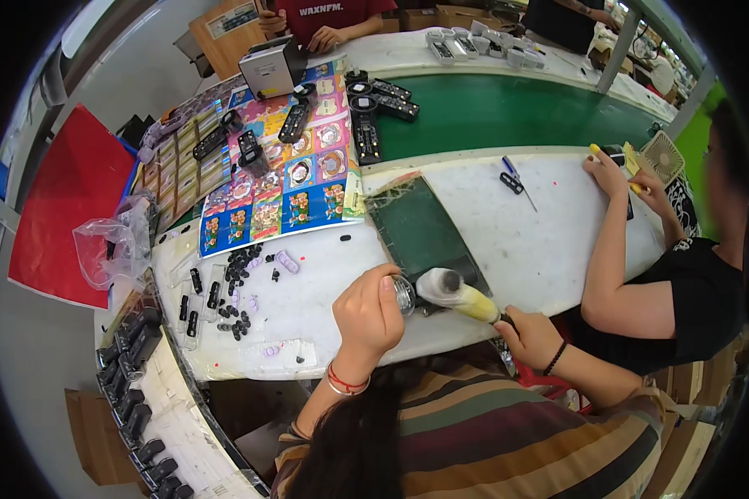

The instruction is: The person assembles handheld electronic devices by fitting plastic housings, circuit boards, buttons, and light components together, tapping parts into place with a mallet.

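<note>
My right hand (531, 338) is closed round the dark grip of a mallet (474, 304). Its pale head with a dark end is just right of my left hand, above the near end of a dark green mat (424, 229). My left hand (368, 312) has its fingers wrapped round a clear round part (404, 295); the palm hides the rest of it. Whether the mallet touches that part I cannot tell. Left of my left hand lie small black parts (240, 270), several black strips in clear pieces and a purple part (287, 261).
Printed colourful sheets (266, 208) carry black devices (295, 121) and a box (273, 68). A screwdriver (520, 183) lies beyond the mat. At right a co-worker's hands (612, 175) hold a dark object. Black units (133, 399) line the left edge. A green belt (508, 112) runs behind.
</note>
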### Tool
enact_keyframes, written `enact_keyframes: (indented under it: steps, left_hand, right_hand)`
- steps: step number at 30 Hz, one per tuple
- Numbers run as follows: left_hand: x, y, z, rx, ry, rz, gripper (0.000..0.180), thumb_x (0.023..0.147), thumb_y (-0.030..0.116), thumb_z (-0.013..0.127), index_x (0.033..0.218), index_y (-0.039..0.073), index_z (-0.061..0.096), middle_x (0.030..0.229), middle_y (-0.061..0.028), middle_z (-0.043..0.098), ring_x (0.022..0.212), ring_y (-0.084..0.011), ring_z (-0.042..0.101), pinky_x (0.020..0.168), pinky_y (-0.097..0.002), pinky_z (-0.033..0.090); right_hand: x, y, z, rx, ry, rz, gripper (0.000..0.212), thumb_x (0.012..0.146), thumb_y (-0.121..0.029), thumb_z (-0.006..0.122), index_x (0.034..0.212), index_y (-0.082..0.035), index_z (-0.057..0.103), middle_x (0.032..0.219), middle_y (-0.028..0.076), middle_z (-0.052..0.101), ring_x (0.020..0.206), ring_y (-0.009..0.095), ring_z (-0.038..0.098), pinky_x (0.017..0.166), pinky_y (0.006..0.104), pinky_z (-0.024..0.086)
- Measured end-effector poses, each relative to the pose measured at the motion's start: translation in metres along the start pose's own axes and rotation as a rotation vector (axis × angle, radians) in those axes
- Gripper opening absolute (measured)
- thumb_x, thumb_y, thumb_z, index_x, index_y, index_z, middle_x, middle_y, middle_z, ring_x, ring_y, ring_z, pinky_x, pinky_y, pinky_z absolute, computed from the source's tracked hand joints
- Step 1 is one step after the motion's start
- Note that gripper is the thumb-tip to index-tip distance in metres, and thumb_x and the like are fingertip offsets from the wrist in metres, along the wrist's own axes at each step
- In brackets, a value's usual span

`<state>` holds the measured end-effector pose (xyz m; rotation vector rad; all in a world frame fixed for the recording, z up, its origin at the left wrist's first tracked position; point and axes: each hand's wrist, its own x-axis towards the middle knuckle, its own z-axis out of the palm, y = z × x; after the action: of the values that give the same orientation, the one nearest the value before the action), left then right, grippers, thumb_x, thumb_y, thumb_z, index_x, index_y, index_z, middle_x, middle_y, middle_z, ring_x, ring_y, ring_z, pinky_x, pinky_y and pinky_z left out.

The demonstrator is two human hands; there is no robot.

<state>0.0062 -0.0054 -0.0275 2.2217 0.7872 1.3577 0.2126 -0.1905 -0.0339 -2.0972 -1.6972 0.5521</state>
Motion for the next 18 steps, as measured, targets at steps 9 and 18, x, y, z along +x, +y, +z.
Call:
enact_keyframes:
  steps: [9,18]
  left_hand:
    - [0.0,0.002,-0.003,0.016,0.009,-0.057,0.014,0.086,0.008,0.054,0.086,0.001,0.066,0.075,-0.0127,0.067,0.061,-0.0284,0.064,0.056,-0.034,0.05]
    - [0.012,0.02,-0.026,0.009,0.075,-0.014,0.009,0.08,0.004,0.059,0.081,0.002,0.067,0.075,-0.0122,0.068,0.064,-0.0282,0.066,0.059,-0.0325,0.052]
  right_hand:
    - [0.031,0.009,-0.03,-0.051,0.587,-0.011,0.022,0.094,-0.023,0.057,0.091,-0.002,0.054,0.067,0.021,0.056,0.062,0.04,0.057,0.052,0.0447,0.042]
    - [0.1,-0.034,-0.014,-0.194,0.572,-0.602,0.054,0.076,-0.033,0.072,0.122,-0.009,0.057,0.11,0.009,0.058,0.095,0.029,0.057,0.081,0.0422,0.046]
